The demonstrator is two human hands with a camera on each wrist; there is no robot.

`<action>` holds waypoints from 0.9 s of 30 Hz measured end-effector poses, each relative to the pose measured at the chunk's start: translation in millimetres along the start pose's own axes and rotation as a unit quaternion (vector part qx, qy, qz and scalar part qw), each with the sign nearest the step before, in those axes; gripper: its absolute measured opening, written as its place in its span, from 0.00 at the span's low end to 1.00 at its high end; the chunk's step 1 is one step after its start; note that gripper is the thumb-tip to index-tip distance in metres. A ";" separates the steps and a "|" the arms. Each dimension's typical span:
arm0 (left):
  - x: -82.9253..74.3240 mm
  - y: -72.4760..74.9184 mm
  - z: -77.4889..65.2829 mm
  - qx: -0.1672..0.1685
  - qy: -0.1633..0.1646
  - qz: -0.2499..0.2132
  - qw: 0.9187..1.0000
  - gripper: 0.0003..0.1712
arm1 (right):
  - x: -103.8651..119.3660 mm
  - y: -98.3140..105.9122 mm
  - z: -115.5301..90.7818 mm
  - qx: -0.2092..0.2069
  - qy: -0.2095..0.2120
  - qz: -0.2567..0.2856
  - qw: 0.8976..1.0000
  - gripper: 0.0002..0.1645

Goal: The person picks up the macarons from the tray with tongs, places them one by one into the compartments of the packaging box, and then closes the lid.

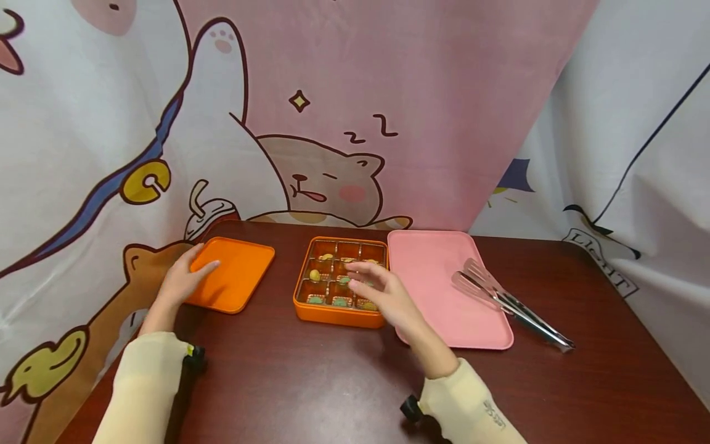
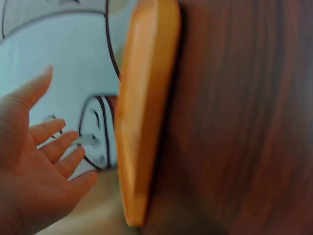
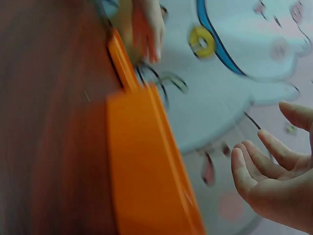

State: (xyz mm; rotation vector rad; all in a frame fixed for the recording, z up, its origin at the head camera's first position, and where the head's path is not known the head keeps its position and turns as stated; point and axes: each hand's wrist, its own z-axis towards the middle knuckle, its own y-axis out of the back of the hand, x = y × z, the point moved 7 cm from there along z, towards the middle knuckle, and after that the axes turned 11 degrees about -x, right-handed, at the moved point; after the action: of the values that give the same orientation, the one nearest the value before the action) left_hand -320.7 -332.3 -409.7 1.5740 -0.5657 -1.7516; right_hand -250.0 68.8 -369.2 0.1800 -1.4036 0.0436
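Note:
An orange square box [image 1: 338, 316] sits mid-table, split into small compartments that hold little pieces, some green and some yellowish. Over its right side hovers my right hand [image 1: 395, 300], fingers loosely bent and nothing in them; part of the box is hidden under it. In the right wrist view the same hand [image 3: 279, 183] is apart from the orange box wall [image 3: 139, 161]. At the left lies a flat orange lid [image 1: 235, 274] with a raised rim. My left hand [image 1: 183, 277] is at its left edge, fingers spread and holding nothing; the left wrist view shows the bare palm [image 2: 41, 186].
A pink tray [image 1: 432, 290] lies right of the box. Metal tongs [image 1: 513, 305] with slotted ends rest partly on it, handles reaching over the dark wooden table [image 1: 310, 382]. A cartoon-printed curtain [image 1: 432, 111] hangs behind and at both sides.

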 end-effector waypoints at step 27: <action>25.1 13.0 -36.6 0.136 0.039 0.189 0.972 0.42 | -73.7 -167.2 -1.8 0.158 -0.184 -0.017 0.970 0.51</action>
State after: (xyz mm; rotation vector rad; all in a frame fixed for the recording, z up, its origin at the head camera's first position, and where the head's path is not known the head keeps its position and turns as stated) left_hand -282.4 -354.6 -423.1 1.5820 -1.0288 -1.3616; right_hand -237.7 -90.2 -458.6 0.4976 -1.7583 0.2150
